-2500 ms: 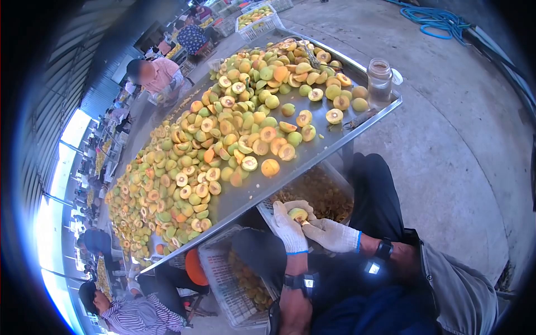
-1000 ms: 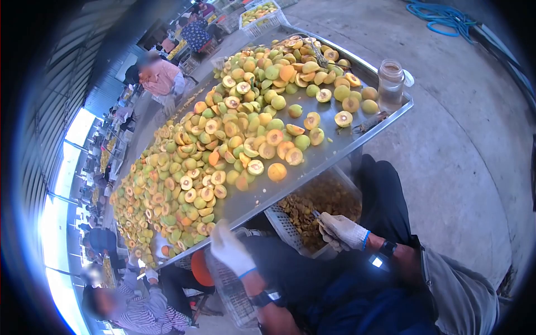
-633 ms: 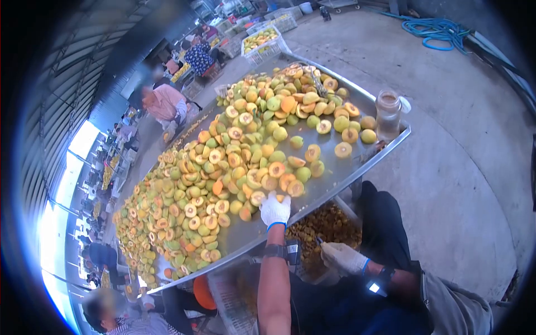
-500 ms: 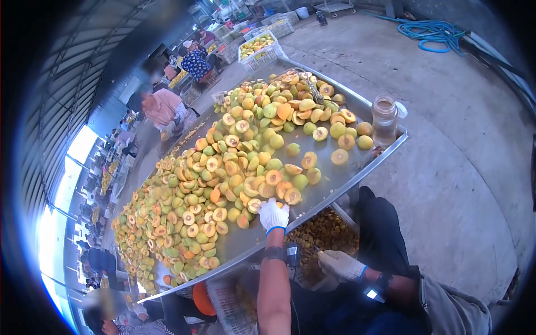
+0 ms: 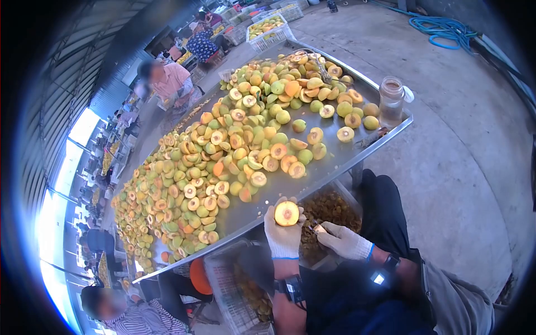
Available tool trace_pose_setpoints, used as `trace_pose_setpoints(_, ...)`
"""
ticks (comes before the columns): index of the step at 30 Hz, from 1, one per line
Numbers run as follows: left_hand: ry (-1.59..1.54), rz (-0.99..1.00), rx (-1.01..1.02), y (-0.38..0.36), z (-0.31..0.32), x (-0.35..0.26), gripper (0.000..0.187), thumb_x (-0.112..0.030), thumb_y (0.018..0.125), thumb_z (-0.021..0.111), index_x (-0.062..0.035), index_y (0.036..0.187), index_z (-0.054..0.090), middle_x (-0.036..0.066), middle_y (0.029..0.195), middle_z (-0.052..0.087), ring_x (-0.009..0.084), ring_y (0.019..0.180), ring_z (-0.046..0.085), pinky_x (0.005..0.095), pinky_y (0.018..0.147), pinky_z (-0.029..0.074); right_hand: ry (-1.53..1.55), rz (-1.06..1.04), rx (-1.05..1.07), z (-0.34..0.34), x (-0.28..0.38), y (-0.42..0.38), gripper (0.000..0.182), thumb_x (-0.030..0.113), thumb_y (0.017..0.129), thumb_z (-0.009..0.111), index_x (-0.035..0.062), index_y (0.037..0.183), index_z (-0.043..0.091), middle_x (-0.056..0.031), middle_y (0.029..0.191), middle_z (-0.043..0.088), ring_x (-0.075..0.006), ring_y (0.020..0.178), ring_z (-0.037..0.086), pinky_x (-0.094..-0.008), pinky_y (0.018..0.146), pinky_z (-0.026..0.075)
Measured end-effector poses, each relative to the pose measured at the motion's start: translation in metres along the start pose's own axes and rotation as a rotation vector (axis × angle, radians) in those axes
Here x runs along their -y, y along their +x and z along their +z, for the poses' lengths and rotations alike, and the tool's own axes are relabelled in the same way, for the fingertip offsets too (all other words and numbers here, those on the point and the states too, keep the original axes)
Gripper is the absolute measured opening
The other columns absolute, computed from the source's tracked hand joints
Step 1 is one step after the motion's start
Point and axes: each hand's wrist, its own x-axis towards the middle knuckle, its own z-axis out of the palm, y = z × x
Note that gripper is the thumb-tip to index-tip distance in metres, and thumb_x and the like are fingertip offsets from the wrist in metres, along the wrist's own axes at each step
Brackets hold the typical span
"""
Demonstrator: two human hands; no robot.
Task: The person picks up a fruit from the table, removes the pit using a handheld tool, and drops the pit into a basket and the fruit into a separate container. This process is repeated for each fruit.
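Note:
My left hand [image 5: 283, 237], in a white work glove, is closed around a peach half [image 5: 286, 213], its cut face turned up with the pit area showing in the middle. Just to the right, my gloved right hand [image 5: 343, 242] grips a small tool [image 5: 318, 228] with a pale handle; its dark tip points toward the peach half but is too small to make out. Both hands are in front of the near edge of a metal table [image 5: 245, 215], on which a big pile of halved peaches [image 5: 223, 156] is spread.
Below the table edge stands a bin of brown pits or scraps [image 5: 335, 211]. A white crate [image 5: 234, 301] is at lower left. A jar [image 5: 392, 100] occupies the table's right corner. Co-workers sit on the left, a striped-shirted person [image 5: 145, 318] nearest. A blue hose [image 5: 446, 30] lies on the floor.
My left hand has drawn back from the pile toward me and now holds up a peach half. My right hand, with the tool, has risen slightly toward it. The view has shifted a little.

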Motion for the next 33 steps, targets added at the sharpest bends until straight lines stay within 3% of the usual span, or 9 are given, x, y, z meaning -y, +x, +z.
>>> trace_pose_setpoints(6, 0.091, 0.048, -0.052, -0.024, 0.006, 0.021, 0.05, -0.046, 0.106, 0.044, -0.0016, 0.124, 0.06, 0.019, 0.11, 0.068, 0.0339, 0.091, 0.066, 0.0452, 0.081, 0.054, -0.174, -0.052, -0.023, 0.008, 0.021, -0.004, 0.043, 0.041, 0.108, 0.051, 0.0017, 0.121, 0.063, -0.0275, 0.1, 0.07, -0.042, 0.089, 0.07, -0.0461, 0.083, 0.053)
trace_pose_setpoints(7, 0.065, 0.039, -0.055, -0.026, 0.006, 0.024, 0.051, -0.047, 0.106, 0.045, -0.0015, 0.124, 0.061, 0.019, 0.111, 0.069, 0.0346, 0.09, 0.067, 0.0468, 0.082, 0.055, -0.175, -0.048, -0.025, 0.01, 0.019, -0.003, 0.043, 0.041, 0.108, 0.051, 0.0017, 0.121, 0.063, -0.0275, 0.1, 0.07, -0.042, 0.089, 0.07, -0.0461, 0.083, 0.053)
trace_pose_setpoints(9, 0.097, 0.066, -0.084, -0.029, 0.01, 0.029, 0.051, -0.047, 0.106, 0.044, -0.0019, 0.123, 0.061, 0.018, 0.11, 0.069, 0.0342, 0.091, 0.067, 0.0467, 0.082, 0.055, -0.189, -0.18, -0.109, 0.015, 0.013, 0.003, 0.043, 0.037, 0.108, 0.055, 0.0006, 0.129, 0.062, -0.0214, 0.093, 0.072, -0.021, 0.084, 0.067, -0.0385, 0.081, 0.053)
trace_pose_setpoints(10, 0.132, 0.096, -0.113, -0.03, 0.013, 0.032, 0.052, -0.048, 0.107, 0.044, -0.0023, 0.122, 0.062, 0.018, 0.109, 0.069, 0.0337, 0.092, 0.066, 0.0465, 0.083, 0.056, -0.192, -0.179, -0.11, 0.016, 0.013, 0.003, 0.043, 0.037, 0.108, 0.055, 0.0006, 0.129, 0.062, -0.0214, 0.093, 0.072, -0.021, 0.084, 0.067, -0.0385, 0.081, 0.053)
trace_pose_setpoints(13, 0.088, 0.095, -0.179, -0.035, 0.022, 0.037, 0.052, -0.049, 0.107, 0.043, -0.003, 0.121, 0.062, 0.017, 0.11, 0.068, 0.0335, 0.095, 0.066, 0.0476, 0.086, 0.056, -0.211, -0.123, -0.143, 0.019, 0.017, 0.005, 0.046, 0.037, 0.107, 0.055, 0.0011, 0.135, 0.06, -0.0259, 0.098, 0.073, -0.0302, 0.089, 0.073, -0.0415, 0.084, 0.054)
trace_pose_setpoints(15, 0.084, 0.104, -0.201, -0.042, 0.036, 0.038, 0.051, -0.048, 0.106, 0.044, -0.0022, 0.119, 0.061, 0.017, 0.108, 0.067, 0.0323, 0.095, 0.065, 0.0464, 0.087, 0.056, -0.244, -0.125, -0.192, 0.021, 0.019, 0.006, 0.045, 0.038, 0.107, 0.055, 0.0001, 0.131, 0.06, -0.0291, 0.097, 0.072, -0.0416, 0.092, 0.073, -0.0447, 0.082, 0.054)
trace_pose_setpoints(18, 0.068, 0.118, -0.227, -0.04, 0.034, 0.042, 0.05, -0.048, 0.107, 0.043, -0.0021, 0.118, 0.061, 0.017, 0.109, 0.067, 0.0329, 0.096, 0.065, 0.0479, 0.089, 0.056, -0.278, -0.161, -0.202, 0.021, 0.025, 0.002, 0.044, 0.039, 0.107, 0.053, -0.0012, 0.124, 0.061, -0.031, 0.096, 0.07, -0.0489, 0.093, 0.07, -0.0486, 0.08, 0.054)
trace_pose_setpoints(22, 0.079, 0.146, -0.251, -0.038, 0.032, 0.045, 0.052, -0.048, 0.108, 0.041, -0.0023, 0.118, 0.062, 0.018, 0.111, 0.066, 0.0349, 0.096, 0.066, 0.0498, 0.085, 0.058, -0.33, -0.123, -0.186, 0.02, 0.032, 0.0, 0.043, 0.039, 0.107, 0.053, -0.0015, 0.116, 0.062, -0.0311, 0.093, 0.07, -0.0499, 0.089, 0.069, -0.0513, 0.077, 0.053)
trace_pose_setpoints(33, 0.158, 0.153, -0.309, -0.041, 0.034, 0.042, 0.056, -0.049, 0.109, 0.039, 0.0006, 0.11, 0.065, 0.018, 0.097, 0.068, 0.0339, 0.08, 0.068, 0.0454, 0.068, 0.059, -0.406, -0.051, -0.038, 0.017, 0.031, -0.001, 0.054, 0.044, 0.107, 0.047, -0.0048, 0.125, 0.06, -0.0334, 0.092, 0.07, -0.0512, 0.088, 0.069, -0.0559, 0.078, 0.053)
